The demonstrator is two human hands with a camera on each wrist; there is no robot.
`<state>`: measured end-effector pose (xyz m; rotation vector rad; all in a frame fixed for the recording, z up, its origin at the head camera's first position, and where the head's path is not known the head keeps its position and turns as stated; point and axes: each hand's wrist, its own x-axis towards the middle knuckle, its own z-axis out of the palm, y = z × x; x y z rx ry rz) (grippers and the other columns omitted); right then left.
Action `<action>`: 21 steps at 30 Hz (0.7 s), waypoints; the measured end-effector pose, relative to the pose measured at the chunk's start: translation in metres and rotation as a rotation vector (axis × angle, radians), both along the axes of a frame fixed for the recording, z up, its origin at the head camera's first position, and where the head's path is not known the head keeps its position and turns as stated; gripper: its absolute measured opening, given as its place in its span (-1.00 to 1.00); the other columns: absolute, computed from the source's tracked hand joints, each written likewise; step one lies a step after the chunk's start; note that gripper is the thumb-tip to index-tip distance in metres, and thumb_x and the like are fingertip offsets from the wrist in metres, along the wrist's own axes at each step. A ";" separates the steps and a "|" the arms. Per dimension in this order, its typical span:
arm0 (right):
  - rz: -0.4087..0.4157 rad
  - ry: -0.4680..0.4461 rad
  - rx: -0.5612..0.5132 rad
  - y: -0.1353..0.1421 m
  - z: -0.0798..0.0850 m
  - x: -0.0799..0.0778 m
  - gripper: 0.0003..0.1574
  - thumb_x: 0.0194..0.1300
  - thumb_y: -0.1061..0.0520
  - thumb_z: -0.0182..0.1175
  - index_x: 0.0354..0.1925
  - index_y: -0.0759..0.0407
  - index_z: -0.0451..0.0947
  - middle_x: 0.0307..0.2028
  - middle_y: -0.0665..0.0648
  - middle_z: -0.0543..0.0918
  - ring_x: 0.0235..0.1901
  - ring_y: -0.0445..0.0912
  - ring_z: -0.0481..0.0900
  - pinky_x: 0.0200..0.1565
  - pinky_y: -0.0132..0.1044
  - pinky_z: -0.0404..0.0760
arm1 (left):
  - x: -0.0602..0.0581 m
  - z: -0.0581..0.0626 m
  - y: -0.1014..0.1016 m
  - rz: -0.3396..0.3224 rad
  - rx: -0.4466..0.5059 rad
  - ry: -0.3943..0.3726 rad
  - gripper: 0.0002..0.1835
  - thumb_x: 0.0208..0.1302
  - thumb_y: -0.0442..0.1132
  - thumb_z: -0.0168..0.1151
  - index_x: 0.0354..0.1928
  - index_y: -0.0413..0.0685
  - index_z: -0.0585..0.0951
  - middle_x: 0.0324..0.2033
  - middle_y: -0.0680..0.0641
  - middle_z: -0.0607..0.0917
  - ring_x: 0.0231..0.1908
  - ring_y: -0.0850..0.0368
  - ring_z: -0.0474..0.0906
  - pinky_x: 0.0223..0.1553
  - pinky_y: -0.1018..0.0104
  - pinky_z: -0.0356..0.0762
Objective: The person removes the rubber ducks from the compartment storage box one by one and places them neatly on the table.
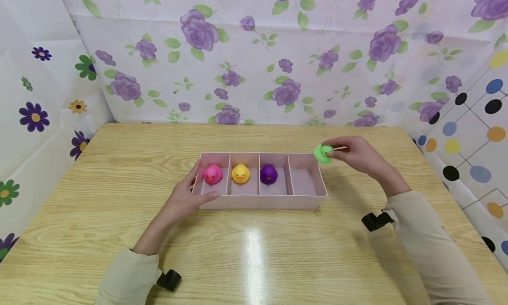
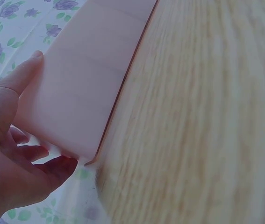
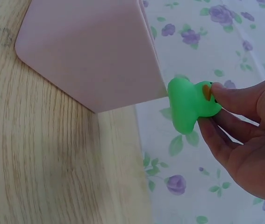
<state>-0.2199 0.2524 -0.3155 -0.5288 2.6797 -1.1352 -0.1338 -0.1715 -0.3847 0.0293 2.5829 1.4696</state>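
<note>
A pale pink box (image 1: 259, 202) with several compartments in a row sits on the table. From the left, its compartments hold a pink rubber duck (image 1: 213, 174), a yellow rubber duck (image 1: 240, 174) and a purple rubber duck (image 1: 268, 174); the rightmost has no duck in it. My left hand (image 1: 186, 195) grips the box's left end, thumb along the front wall and fingers at the end wall. Above the box's back right corner, my right hand (image 1: 357, 155) pinches a green rubber duck (image 3: 183, 105) by its head between thumb and fingers.
The box stands on a wooden table (image 1: 119, 186), with bare wood around it. A floral sheet (image 1: 246, 67) hangs behind the table's back edge, and patterned sheets close off the left and right sides. A black wrist mount (image 1: 169, 280) sits at the left sleeve.
</note>
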 end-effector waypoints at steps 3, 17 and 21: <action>-0.003 0.003 0.003 0.004 -0.003 -0.003 -0.54 0.43 0.16 0.12 0.22 0.32 0.48 0.15 0.36 0.51 0.06 0.19 0.56 0.05 0.00 0.54 | 0.001 0.000 0.000 0.001 -0.001 -0.002 0.13 0.14 0.01 0.41 0.54 0.09 -0.18 0.48 -0.18 0.01 0.42 -0.25 -0.06 0.29 -0.28 0.03; -0.037 -0.052 -0.004 0.012 -0.015 -0.008 -0.53 0.42 0.19 0.13 0.23 0.33 0.46 0.18 0.38 0.48 0.07 0.19 0.54 0.06 0.06 0.52 | 0.001 0.000 0.001 -0.001 0.023 0.007 0.12 0.15 -0.01 0.41 0.54 0.10 -0.18 0.49 -0.17 0.00 0.43 -0.23 -0.08 0.30 -0.25 0.03; -0.043 -0.068 -0.015 0.015 -0.023 -0.012 -0.54 0.40 0.21 0.15 0.21 0.35 0.47 0.16 0.38 0.50 0.09 0.19 0.53 0.05 0.04 0.52 | 0.001 -0.001 0.000 0.000 0.026 0.007 0.12 0.15 -0.02 0.41 0.54 0.11 -0.18 0.48 -0.18 0.02 0.42 -0.23 -0.06 0.29 -0.27 0.03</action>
